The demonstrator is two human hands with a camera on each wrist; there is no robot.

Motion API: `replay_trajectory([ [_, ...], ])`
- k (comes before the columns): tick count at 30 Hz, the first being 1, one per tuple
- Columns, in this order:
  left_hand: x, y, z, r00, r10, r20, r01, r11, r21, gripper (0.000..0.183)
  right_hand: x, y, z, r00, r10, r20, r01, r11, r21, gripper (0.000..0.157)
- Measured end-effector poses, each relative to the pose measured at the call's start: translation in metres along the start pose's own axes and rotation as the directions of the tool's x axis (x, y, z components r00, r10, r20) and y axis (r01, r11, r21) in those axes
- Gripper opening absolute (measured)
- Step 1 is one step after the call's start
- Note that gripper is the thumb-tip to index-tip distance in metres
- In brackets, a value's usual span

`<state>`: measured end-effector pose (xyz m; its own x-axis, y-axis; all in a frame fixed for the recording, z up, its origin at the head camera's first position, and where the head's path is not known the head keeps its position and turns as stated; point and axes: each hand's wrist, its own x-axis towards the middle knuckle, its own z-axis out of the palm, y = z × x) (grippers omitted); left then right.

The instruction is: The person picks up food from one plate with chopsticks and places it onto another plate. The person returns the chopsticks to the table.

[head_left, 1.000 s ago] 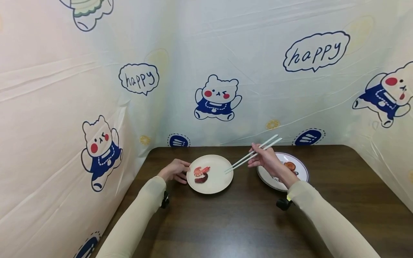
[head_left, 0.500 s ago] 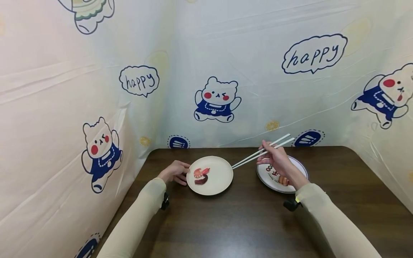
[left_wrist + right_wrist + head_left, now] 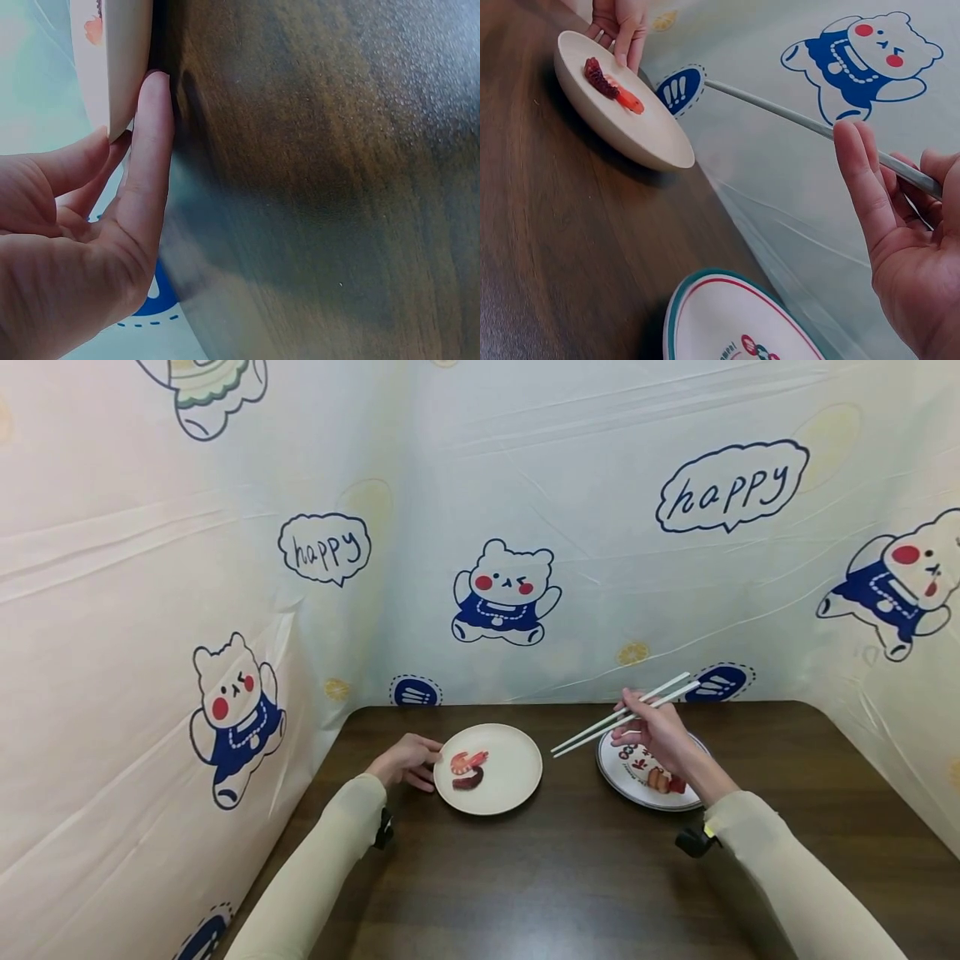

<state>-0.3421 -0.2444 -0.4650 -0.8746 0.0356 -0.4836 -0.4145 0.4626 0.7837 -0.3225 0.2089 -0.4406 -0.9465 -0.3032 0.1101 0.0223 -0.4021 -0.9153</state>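
My left hand point(image 3: 408, 760) holds the left rim of a cream plate point(image 3: 513, 772), thumb on the rim and fingers at its underside, as the left wrist view shows. On that plate lie a pink-orange shrimp point(image 3: 471, 761) and a dark red curled piece point(image 3: 468, 780) like an octopus tentacle. My right hand point(image 3: 658, 733) grips a pair of pale chopsticks point(image 3: 592, 737). Their tips are apart, just right of the cream plate, with nothing between them. Under the right hand and wrist sits a white printed plate point(image 3: 617, 777), partly hidden, bearing brownish food point(image 3: 658, 779) and a red piece point(image 3: 678, 785).
Both plates stand on a dark wooden table point(image 3: 480, 877), toward its far edge. A pale curtain point(image 3: 600, 485) with bear prints hangs behind it and along the sides. Bare wood separates the two plates.
My right hand has moved right with the chopsticks, drawing their tips from over the cream plate to beyond its right rim. The left hand and cream plate stay in place.
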Motion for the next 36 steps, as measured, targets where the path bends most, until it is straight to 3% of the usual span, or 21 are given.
replay_trajectory([
  [11,0.004,0.000,-0.001,1.000,-0.001,0.002,0.001,1.000,0.003,0.042,-0.011,-0.008,-0.009,0.999,0.018,-0.036,-0.019,0.999,-0.030,0.032],
  [23,0.002,-0.001,0.000,1.000,-0.011,0.001,0.011,1.000,0.001,0.041,-0.026,-0.015,-0.033,0.996,0.049,-0.068,-0.052,0.998,-0.041,0.030],
  [30,0.003,0.000,0.001,1.000,-0.006,-0.001,0.006,1.000,0.003,0.041,-0.036,-0.020,-0.047,0.999,-0.026,-0.047,0.025,1.000,-0.019,0.031],
  [36,0.003,0.000,0.001,1.000,-0.012,-0.004,0.012,1.000,0.006,0.041,-0.042,-0.024,-0.057,0.999,-0.045,-0.028,0.045,0.999,0.006,0.031],
])
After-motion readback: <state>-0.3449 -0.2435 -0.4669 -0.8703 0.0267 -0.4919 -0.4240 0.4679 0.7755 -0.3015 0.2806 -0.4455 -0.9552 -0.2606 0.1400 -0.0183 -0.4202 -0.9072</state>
